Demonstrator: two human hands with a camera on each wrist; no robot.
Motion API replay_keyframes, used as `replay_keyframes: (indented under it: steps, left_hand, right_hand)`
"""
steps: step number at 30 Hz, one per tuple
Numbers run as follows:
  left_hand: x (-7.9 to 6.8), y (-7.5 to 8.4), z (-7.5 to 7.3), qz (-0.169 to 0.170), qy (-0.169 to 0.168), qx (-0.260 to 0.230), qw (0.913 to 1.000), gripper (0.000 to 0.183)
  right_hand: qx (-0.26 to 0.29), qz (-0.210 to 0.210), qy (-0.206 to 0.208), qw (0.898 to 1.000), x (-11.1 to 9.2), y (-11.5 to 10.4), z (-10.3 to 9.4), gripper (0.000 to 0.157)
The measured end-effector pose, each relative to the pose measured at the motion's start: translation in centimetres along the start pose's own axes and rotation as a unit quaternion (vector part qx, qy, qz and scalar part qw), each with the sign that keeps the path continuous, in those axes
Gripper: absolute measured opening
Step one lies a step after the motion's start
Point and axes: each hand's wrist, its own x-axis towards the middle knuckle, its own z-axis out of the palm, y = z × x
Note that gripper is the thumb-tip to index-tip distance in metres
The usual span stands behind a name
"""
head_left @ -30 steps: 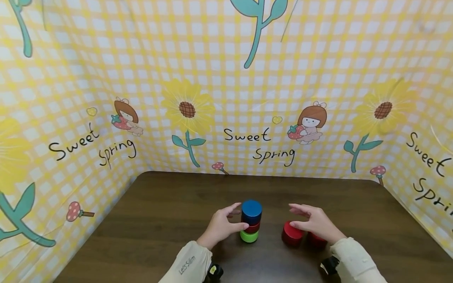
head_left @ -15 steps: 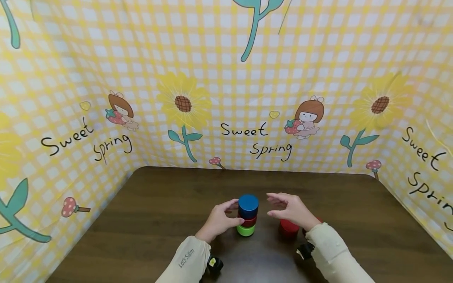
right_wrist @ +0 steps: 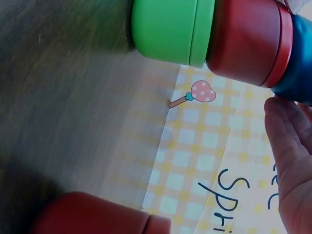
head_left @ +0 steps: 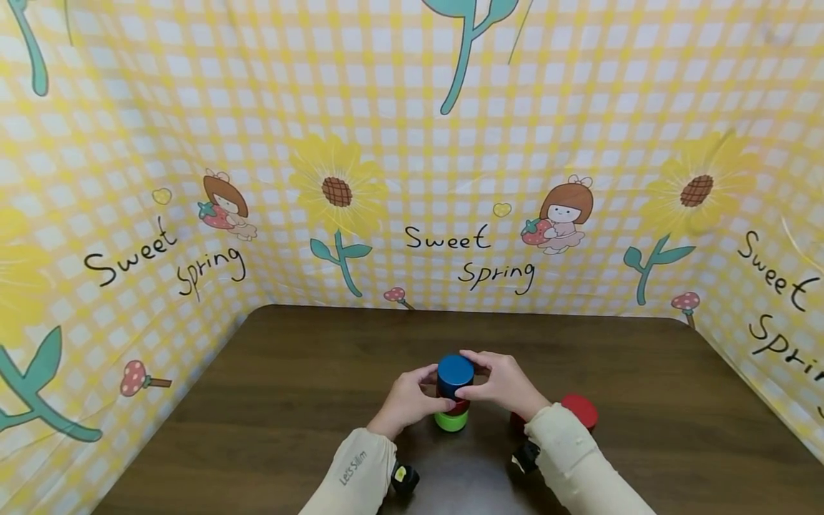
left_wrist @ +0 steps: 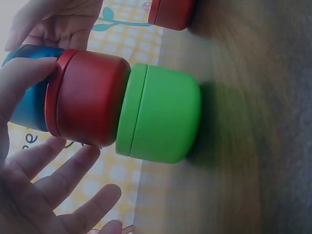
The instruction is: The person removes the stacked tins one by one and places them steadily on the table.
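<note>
A stack of three small round lidded tins stands on the table: green (head_left: 451,420) at the bottom, red (left_wrist: 92,97) in the middle, blue (head_left: 455,372) on top. My left hand (head_left: 410,402) has its thumb at the red tin's lid edge, beside the blue one, with fingertips against the red tin's opposite side. From the right, my right hand (head_left: 505,385) holds the blue tin between thumb and fingers. In the right wrist view, fingertips of the right hand (right_wrist: 292,151) touch the blue tin's side. The green tin sits free of both hands.
Two more red tins are on the table to the right; one red tin (head_left: 581,410) shows beside the right sleeve, the other (head_left: 517,421) is mostly hidden behind the right wrist. A yellow checked cloth (head_left: 386,143) encloses the brown table (head_left: 309,357) at the back and sides.
My right hand has moved left from above the loose red tins to the stack and taken hold of the blue tin. The left hand has stayed at the stack.
</note>
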Motion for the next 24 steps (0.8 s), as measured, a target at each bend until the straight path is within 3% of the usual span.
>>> replay_keyframes:
  steps: [12,24]
  left_hand:
    - [0.36,-0.16,0.43,0.025,-0.010,-0.001,0.9996,0.049]
    - [0.32,-0.03,0.45,-0.001,-0.016,-0.005,0.9999,0.046]
  right_hand:
    - [-0.020,-0.008,0.025,0.999,0.45,0.03,0.67,0.058]
    - [-0.023,-0.013,0.026,0.999,0.48,-0.14,0.83,0.055]
